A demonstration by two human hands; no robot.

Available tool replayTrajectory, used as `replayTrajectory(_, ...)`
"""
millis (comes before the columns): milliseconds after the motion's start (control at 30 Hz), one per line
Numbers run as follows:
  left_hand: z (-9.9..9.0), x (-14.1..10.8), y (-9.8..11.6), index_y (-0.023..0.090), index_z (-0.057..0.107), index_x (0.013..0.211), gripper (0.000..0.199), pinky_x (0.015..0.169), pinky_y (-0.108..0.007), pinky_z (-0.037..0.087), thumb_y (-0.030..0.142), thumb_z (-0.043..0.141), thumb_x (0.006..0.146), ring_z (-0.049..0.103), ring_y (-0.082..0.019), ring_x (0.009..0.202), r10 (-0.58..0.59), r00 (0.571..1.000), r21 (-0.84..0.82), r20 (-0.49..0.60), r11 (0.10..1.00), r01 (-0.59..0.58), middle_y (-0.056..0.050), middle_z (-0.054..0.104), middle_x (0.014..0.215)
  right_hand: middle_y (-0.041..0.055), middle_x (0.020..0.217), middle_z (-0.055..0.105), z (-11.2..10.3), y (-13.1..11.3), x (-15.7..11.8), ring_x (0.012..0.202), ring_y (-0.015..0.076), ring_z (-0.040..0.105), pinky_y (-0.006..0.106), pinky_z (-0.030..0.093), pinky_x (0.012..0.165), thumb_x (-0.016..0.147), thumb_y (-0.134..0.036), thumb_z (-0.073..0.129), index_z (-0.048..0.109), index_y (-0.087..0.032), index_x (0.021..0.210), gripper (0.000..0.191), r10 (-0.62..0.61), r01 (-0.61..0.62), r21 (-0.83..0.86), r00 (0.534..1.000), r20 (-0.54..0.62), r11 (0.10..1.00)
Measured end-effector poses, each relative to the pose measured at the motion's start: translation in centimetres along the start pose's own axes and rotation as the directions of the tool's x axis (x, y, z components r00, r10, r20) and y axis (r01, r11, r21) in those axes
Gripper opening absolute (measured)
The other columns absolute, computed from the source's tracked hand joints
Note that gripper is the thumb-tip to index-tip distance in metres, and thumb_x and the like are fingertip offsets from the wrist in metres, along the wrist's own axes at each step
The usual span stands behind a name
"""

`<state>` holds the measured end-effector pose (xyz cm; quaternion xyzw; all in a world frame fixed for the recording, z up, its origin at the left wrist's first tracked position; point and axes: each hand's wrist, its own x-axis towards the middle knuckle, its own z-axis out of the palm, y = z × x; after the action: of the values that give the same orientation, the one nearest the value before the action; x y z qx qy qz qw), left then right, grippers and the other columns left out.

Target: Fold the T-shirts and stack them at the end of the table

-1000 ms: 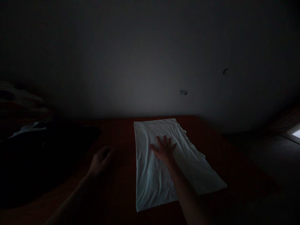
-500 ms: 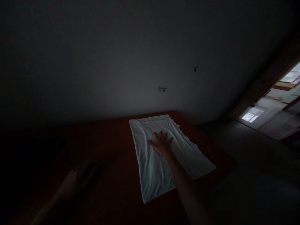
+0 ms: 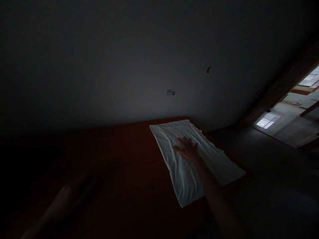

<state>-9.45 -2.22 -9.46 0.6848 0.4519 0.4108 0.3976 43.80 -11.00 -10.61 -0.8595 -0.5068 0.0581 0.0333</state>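
Head view, from your fingers outward. Right hand (image 3: 188,151): palm down, fingers fanned apart, pressed on the cloth rather than gripping it. Cloth (image 3: 183,171), one, white: spread on the right part of the desk (image 3: 129,159), wrinkled, far edge near the wall, right edge uneven. Obstruction: your right forearm (image 3: 215,194) crosses the cloth and hides part of its near edge. Left hand (image 3: 67,196): low over the desk, well apart from the cloth; too dark and blurred for you to tell whether its fingers are curled or straight. Desk: reddish brown, against the wall. Wall (image 3: 119,66): pale, in shadow. Fixture (image 3: 208,69), small, dark, curved: on the wall. Label (image 3: 170,92), one: on the wall above the desk, bluish print, dark square at its lower right; characters too small to read. Doorway (image 3: 289,113), at your right: brighter room beyond, with a window (image 3: 310,80).
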Motion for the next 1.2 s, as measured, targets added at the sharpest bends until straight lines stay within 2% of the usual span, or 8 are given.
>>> replayTrajectory(133, -0.3, -0.3, 0.4, 0.033, 0.077, 0.101, 0.035, 0.083, -0.039, 0.063, 0.059, 0.061, 0.084, 0.075, -0.03, 0.09, 0.063, 0.979, 0.463, 0.194, 0.874, -0.148, -0.001, 0.08, 0.103, 0.0082, 0.173, 0.015, 0.1, 1.8, 0.9, 0.158, 0.04, 0.009, 0.076, 0.01, 0.116, 0.093, -0.082, 0.027, 0.024, -0.039, 0.162, 0.081, 0.001, -0.001, -0.041, 1.0, 0.01, 0.999)
replayTrajectory(267, -0.7, 0.1, -0.6, 0.029, 0.075, 0.109, 0.041, 0.085, -0.033, 0.062, 0.059, 0.052, 0.092, 0.077, -0.027, 0.096, 0.1, 0.962, 0.556, 0.256, 0.798, -0.231, -0.003, 0.08, 0.112, 0.0069, 0.173, 0.013, 0.4, 2.5, 1.7, 0.158, 0.0409, 0.008, 0.077, 0.01, 0.116, 0.093, -0.081, 0.027, 0.021, -0.04, 0.163, 0.081, -0.009, 0.01, -0.069, 1.0, 0.013, 0.998)
replayTrajectory(600, -0.6, 0.0, -2.0, 0.03, 0.075, 0.113, 0.051, 0.095, -0.04, 0.06, 0.067, 0.045, 0.094, 0.075, -0.029, 0.104, 0.164, 0.96, 0.554, 0.226, 0.789, -0.265, -0.004, 0.078, 0.118, 0.0095, 0.173, 0.013, 0.5, 2.5, 1.7, 0.157, 0.042, 0.008, 0.077, 0.01, 0.116, 0.089, -0.085, 0.035, 0.021, -0.039, 0.163, 0.088, -0.072, 0.073, -0.068, 0.997, 0.024, 0.995)
replayTrajectory(700, -0.7, 0.2, -1.6, 0.033, 0.073, 0.113, 0.047, 0.089, -0.039, 0.063, 0.066, 0.046, 0.094, 0.076, -0.028, 0.103, 0.138, 0.959, 0.568, 0.249, 0.781, -0.259, 0.0, 0.079, 0.117, 0.0079, 0.173, 0.013, 0.4, 2.5, 1.8, 0.157, 0.0415, 0.008, 0.076, 0.009, 0.117, 0.09, -0.084, 0.035, 0.021, -0.039, 0.163, 0.087, -0.098, 0.1, -0.07, 0.995, 0.029, 0.993)
replayTrajectory(833, -0.9, 0.4, -0.7, 0.026, 0.075, 0.11, 0.049, 0.08, -0.034, 0.065, 0.063, 0.047, 0.094, 0.078, -0.027, 0.095, 0.14, 0.949, 0.56, 0.283, 0.779, -0.282, -0.006, 0.08, 0.11, 0.006, 0.173, 0.013, 0.4, 2.3, 1.8, 0.158, 0.0396, 0.008, 0.075, 0.008, 0.118, 0.09, -0.083, 0.034, 0.023, -0.039, 0.163, 0.085, -0.06, 0.061, -0.053, 0.998, 0.023, 0.997)
replayTrajectory(1033, -0.8, 0.2, -0.4, 0.027, 0.074, 0.104, 0.041, 0.075, -0.032, 0.063, 0.057, 0.048, 0.095, 0.077, -0.025, 0.087, 0.142, 0.951, 0.521, 0.276, 0.809, -0.272, -0.005, 0.08, 0.103, 0.0131, 0.171, 0.021, 0.2, 1.7, 1.1, 0.156, 0.0433, 0.016, 0.078, 0.013, 0.114, 0.092, -0.082, 0.035, 0.028, -0.034, 0.162, 0.086, -0.014, 0.01, -0.088, 0.999, -0.044, 0.996)
replayTrajectory(1133, -0.8, 0.1, -0.3, 0.027, 0.073, 0.107, 0.038, 0.078, -0.032, 0.062, 0.055, 0.051, 0.094, 0.077, -0.025, 0.089, 0.141, 0.954, 0.483, 0.266, 0.837, -0.258, -0.005, 0.079, 0.105, 0.0184, 0.165, 0.035, -0.4, 1.2, 0.7, 0.152, 0.0426, 0.028, 0.076, 0.013, 0.116, 0.093, -0.075, 0.044, 0.042, -0.025, 0.157, 0.081, -0.138, 0.109, -0.193, 0.98, -0.146, 0.975)
replayTrajectory(1200, -0.9, 0.0, 0.0, 0.026, 0.072, 0.107, 0.036, 0.08, -0.032, 0.061, 0.053, 0.051, 0.094, 0.076, -0.024, 0.089, 0.123, 0.958, 0.45, 0.261, 0.862, -0.233, -0.006, 0.078, 0.103, 0.0199, 0.157, 0.048, -0.7, 0.0, 0.3, 0.146, 0.0397, 0.04, 0.069, 0.019, 0.119, 0.094, -0.068, 0.048, 0.052, -0.02, 0.149, 0.073, -0.285, 0.233, -0.225, 0.929, -0.236, 0.946)
